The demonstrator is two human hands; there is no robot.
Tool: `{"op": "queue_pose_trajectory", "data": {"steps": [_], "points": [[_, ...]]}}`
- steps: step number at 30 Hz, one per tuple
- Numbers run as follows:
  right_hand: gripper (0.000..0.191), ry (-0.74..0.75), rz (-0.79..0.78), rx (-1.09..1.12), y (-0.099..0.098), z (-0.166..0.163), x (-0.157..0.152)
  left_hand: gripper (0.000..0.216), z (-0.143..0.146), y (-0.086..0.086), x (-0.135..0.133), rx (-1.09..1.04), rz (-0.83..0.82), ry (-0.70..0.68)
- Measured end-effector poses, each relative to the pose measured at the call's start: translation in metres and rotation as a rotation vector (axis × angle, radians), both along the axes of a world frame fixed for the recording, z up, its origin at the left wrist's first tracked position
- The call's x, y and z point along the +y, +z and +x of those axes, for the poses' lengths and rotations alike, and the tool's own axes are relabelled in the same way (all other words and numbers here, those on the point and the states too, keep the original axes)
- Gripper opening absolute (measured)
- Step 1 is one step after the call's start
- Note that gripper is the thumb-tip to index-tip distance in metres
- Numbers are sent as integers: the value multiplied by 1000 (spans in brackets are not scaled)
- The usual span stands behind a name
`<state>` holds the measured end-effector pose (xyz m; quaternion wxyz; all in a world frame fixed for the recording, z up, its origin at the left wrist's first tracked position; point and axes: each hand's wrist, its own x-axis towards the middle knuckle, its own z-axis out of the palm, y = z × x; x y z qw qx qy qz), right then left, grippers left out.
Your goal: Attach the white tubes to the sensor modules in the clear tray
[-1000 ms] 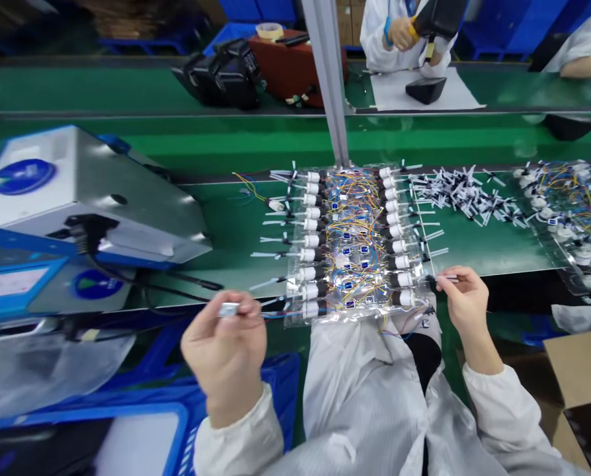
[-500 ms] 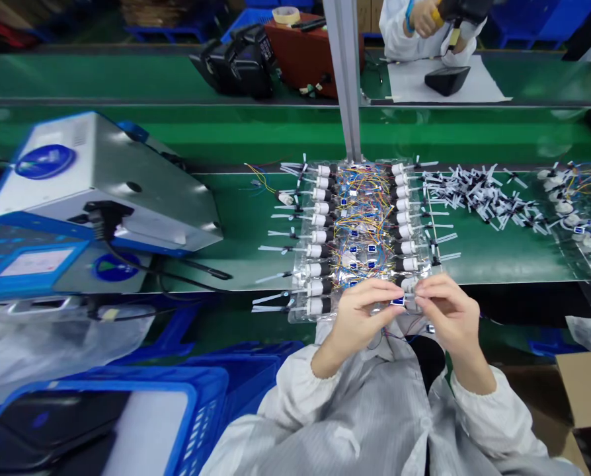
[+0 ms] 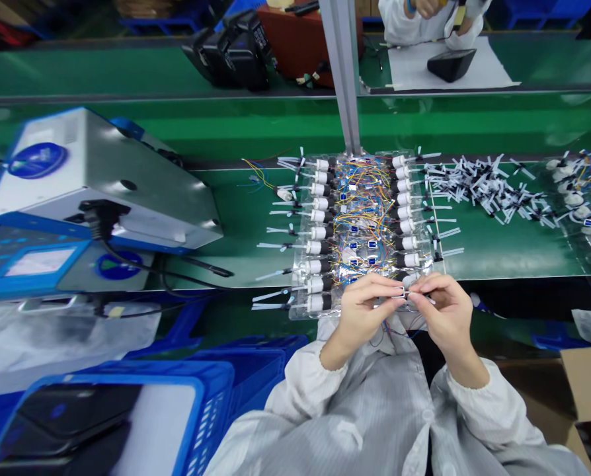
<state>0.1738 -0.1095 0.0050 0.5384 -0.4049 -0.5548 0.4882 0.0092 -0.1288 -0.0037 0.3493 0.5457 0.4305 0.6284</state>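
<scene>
Metal bit (image 3: 402, 292), small and shiny, is up over the near right corner of the clear plastic tray (image 3: 299, 313). The left hand (image 3: 367, 309) pinches it between thumb and fingers. The right hand (image 3: 443, 305) pinches a thin pale strip (image 3: 431, 301) close beside it. White caps (image 3: 318, 233) line both sides of the tray, with thin wires (image 3: 363, 206) tangled between them. Black-and-white ties (image 3: 488, 188) lie heaped to the right. Left, a big metal box (image 3: 147, 178) wears a round blue label (image 3: 38, 160), too blurry for me to read, like the screen (image 3: 40, 262) below.
</scene>
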Motion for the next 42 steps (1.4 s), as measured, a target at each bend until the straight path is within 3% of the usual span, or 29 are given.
{"op": "queue_pose_trajectory", "data": {"steps": [5, 13, 20, 25, 33, 42], "points": [[17, 8, -16, 14, -1, 2, 0, 23, -1, -2, 0, 60, 89, 9], [26, 45, 41, -49, -5, 5, -1, 22, -23, 9, 0, 376, 229, -100], [25, 176, 129, -182, -3, 8, 0, 38, -35, 9, -2, 451, 226, -192], [22, 220, 62, -88, 1, 5, 1, 32, -32, 2, -3, 348, 241, -188], [24, 126, 5, 60, 2, 0, -6, 33, -19, -3, -5, 222, 283, -53], [35, 147, 27, 14, -8, 5, -7, 33, -20, -7, -4, 219, 274, -127]]}}
